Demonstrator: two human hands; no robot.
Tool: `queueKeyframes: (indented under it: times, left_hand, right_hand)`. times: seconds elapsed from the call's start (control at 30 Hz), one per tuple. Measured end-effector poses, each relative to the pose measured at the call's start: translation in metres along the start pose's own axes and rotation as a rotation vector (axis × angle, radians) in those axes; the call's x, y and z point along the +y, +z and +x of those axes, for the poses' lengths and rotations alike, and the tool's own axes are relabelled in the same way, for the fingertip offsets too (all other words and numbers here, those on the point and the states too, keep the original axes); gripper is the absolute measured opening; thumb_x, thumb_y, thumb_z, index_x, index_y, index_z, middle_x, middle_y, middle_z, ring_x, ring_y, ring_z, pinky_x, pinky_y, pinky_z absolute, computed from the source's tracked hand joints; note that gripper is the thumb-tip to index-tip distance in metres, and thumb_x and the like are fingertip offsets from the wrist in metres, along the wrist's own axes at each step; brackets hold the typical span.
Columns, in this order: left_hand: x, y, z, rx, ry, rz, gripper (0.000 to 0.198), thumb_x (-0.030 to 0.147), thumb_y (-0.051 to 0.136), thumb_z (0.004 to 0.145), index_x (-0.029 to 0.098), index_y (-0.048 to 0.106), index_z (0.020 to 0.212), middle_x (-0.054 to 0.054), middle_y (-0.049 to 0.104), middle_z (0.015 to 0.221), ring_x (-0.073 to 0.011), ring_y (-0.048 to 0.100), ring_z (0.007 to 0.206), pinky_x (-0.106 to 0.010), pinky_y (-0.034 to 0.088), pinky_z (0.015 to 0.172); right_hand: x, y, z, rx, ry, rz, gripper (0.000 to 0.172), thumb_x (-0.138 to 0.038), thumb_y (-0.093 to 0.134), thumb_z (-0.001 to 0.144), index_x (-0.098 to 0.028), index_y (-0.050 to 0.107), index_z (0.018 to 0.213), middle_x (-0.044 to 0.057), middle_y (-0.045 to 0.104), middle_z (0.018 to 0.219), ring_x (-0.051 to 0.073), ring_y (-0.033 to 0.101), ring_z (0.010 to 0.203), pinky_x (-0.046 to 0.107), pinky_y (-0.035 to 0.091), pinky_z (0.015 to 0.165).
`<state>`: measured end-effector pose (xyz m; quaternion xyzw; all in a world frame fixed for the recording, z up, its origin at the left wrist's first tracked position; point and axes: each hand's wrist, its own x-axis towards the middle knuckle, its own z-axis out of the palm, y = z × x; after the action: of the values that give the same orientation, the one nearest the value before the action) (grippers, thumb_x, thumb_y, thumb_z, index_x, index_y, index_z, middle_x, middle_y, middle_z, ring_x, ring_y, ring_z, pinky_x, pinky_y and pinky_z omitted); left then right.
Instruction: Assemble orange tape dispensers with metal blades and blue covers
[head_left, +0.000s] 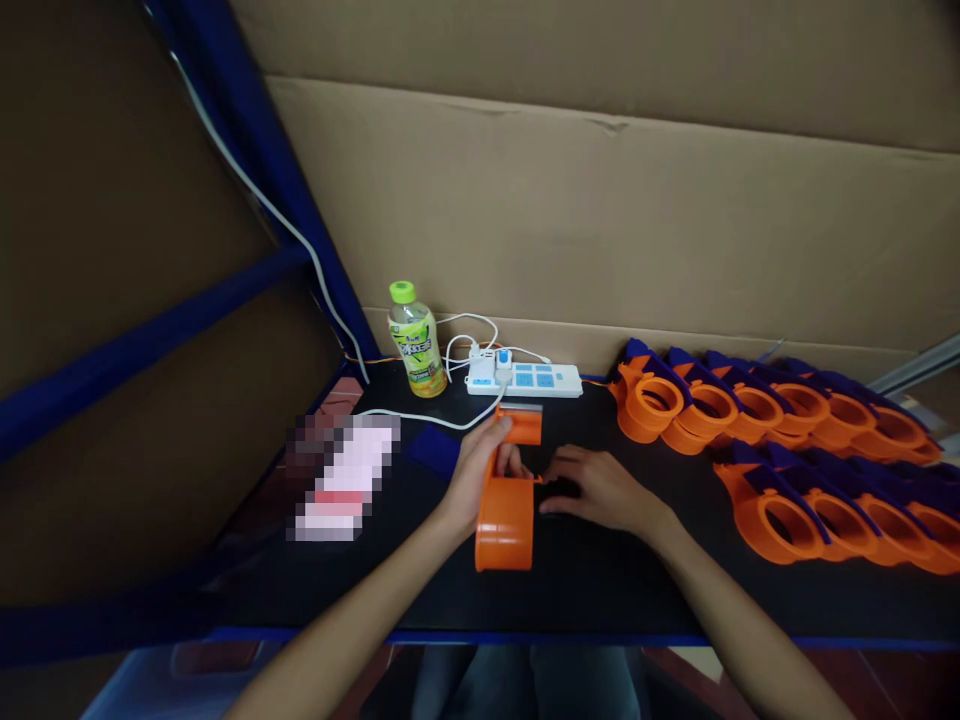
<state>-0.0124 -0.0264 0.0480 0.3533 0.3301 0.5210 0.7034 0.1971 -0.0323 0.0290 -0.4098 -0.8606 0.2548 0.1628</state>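
Note:
My left hand (480, 465) is closed around the narrow middle of an orange plastic tape dispenser (505, 525). The dispenser's wide round hub points toward me, and a flat end with a pale strip along its edge faces the wall. Just right of it is my right hand (592, 488), its fingers curved and the thumb apart from them. Its fingertips are close to a small orange tab on the dispenser's side; whether they touch it I cannot tell. A flat dark blue piece (435, 452) lies on the black mat left of my left hand.
Two rows of orange dispensers with blue parts (780, 410) stand on the right. At the back are a green-capped drink bottle (417, 350) and a white power strip (559, 380) with cables. A pixelated pale item (349, 480) lies left; cardboard (562, 220) walls the back.

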Motion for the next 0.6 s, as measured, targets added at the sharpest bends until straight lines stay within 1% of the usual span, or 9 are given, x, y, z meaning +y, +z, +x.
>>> queueKeyframes:
  times: [0.07, 0.1, 0.17, 0.23, 0.3, 0.37, 0.4, 0.47, 0.6]
  left_hand:
    - [0.002, -0.002, 0.002, 0.045, -0.048, -0.026, 0.052, 0.055, 0.066, 0.082, 0.021, 0.04, 0.051, 0.004, 0.043, 0.045, -0.0102, 0.049, 0.044, -0.025, 0.049, 0.053]
    - [0.003, -0.003, 0.003, 0.055, -0.072, -0.034, 0.053, 0.056, 0.063, 0.083, 0.021, 0.04, 0.05, 0.003, 0.044, 0.045, -0.0099, 0.048, 0.044, -0.024, 0.048, 0.052]
    - [0.002, -0.004, 0.004, 0.076, -0.084, -0.041, 0.05, 0.054, 0.063, 0.083, 0.02, 0.044, 0.053, 0.003, 0.047, 0.047, -0.0096, 0.048, 0.045, -0.024, 0.047, 0.053]
    - [-0.001, -0.004, 0.005, 0.106, -0.035, -0.027, 0.04, 0.051, 0.067, 0.083, 0.018, 0.052, 0.064, 0.004, 0.052, 0.052, -0.0097, 0.051, 0.047, -0.024, 0.049, 0.058]
    - [-0.006, -0.003, 0.005, 0.143, 0.03, 0.011, 0.035, 0.051, 0.069, 0.083, 0.018, 0.058, 0.08, 0.003, 0.061, 0.062, -0.012, 0.06, 0.055, -0.026, 0.051, 0.064]
    - [-0.01, -0.001, 0.006, 0.16, 0.039, 0.05, 0.04, 0.055, 0.067, 0.085, 0.017, 0.06, 0.097, -0.003, 0.07, 0.078, -0.0172, 0.069, 0.069, -0.029, 0.054, 0.071]
    - [-0.012, 0.0, 0.006, 0.159, 0.026, 0.065, 0.043, 0.056, 0.066, 0.086, 0.017, 0.06, 0.104, -0.006, 0.073, 0.088, -0.0199, 0.072, 0.075, -0.032, 0.054, 0.073]
    - [-0.014, 0.001, 0.006, 0.135, -0.009, 0.084, 0.047, 0.054, 0.067, 0.086, 0.018, 0.058, 0.115, -0.01, 0.074, 0.104, -0.0236, 0.075, 0.081, -0.036, 0.056, 0.076]
    - [-0.016, 0.003, 0.003, 0.014, -0.071, 0.124, 0.044, 0.048, 0.071, 0.085, 0.018, 0.059, 0.115, -0.011, 0.072, 0.112, -0.0258, 0.077, 0.079, -0.037, 0.057, 0.076]
  right_hand:
    - [0.0, 0.007, -0.003, -0.098, -0.032, -0.13, 0.04, -0.059, 0.065, 0.089, -0.024, 0.071, 0.107, 0.005, 0.068, 0.106, 0.019, 0.066, 0.093, 0.028, 0.047, 0.074]
    - [0.001, 0.009, -0.003, -0.118, -0.041, -0.153, 0.037, -0.057, 0.065, 0.091, -0.024, 0.071, 0.107, 0.004, 0.068, 0.106, 0.019, 0.066, 0.092, 0.027, 0.047, 0.073]
    - [0.004, 0.008, -0.003, -0.064, -0.036, -0.169, 0.031, -0.05, 0.063, 0.094, -0.023, 0.07, 0.107, 0.005, 0.068, 0.104, 0.018, 0.066, 0.09, 0.028, 0.047, 0.073]
    - [0.01, 0.0, -0.004, 0.132, 0.003, -0.132, 0.028, -0.047, 0.064, 0.095, -0.022, 0.071, 0.107, 0.005, 0.067, 0.099, 0.018, 0.065, 0.086, 0.028, 0.048, 0.073]
    - [0.015, -0.008, -0.004, 0.428, 0.073, -0.012, 0.028, -0.045, 0.067, 0.093, -0.022, 0.071, 0.108, 0.003, 0.065, 0.089, 0.016, 0.062, 0.078, 0.028, 0.048, 0.07]
    - [0.015, -0.014, -0.004, 0.692, 0.127, 0.125, 0.027, -0.043, 0.069, 0.092, -0.022, 0.071, 0.11, 0.0, 0.061, 0.081, 0.014, 0.057, 0.069, 0.026, 0.048, 0.064]
    - [0.013, -0.016, -0.005, 0.773, 0.136, 0.17, 0.026, -0.041, 0.069, 0.092, -0.023, 0.071, 0.111, 0.0, 0.06, 0.08, 0.013, 0.056, 0.067, 0.026, 0.047, 0.062]
    - [0.007, -0.015, -0.004, 0.814, 0.121, 0.193, 0.025, -0.037, 0.07, 0.092, -0.024, 0.072, 0.113, 0.0, 0.061, 0.084, 0.012, 0.056, 0.068, 0.026, 0.048, 0.062]
    - [-0.006, -0.008, -0.004, 0.724, 0.075, 0.147, 0.027, -0.033, 0.069, 0.092, -0.027, 0.072, 0.118, 0.003, 0.064, 0.097, 0.013, 0.06, 0.074, 0.026, 0.051, 0.061]
